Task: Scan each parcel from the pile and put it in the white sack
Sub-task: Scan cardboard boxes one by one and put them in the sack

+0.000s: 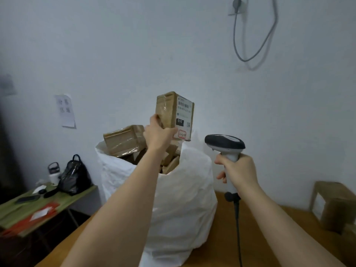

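Observation:
My left hand (159, 134) grips a brown cardboard parcel (169, 110) by its lower end and holds it upright above the mouth of the white sack (183, 189). The parcel's white shipping label faces right. Several taped cardboard parcels (123, 140) stick out of the sack's open top. My right hand (239, 170) grips the handle of a grey and black barcode scanner (224, 142), its head level with the parcel's lower edge and just right of it. The scanner's cable hangs down to the table.
The sack stands on a wooden table (217, 245). A cardboard box (333, 205) sits at the table's right edge. To the left, a lower green table (17, 211) carries a black bag (74, 176), a white bottle (54, 173), a phone and orange envelopes. A white wall lies behind.

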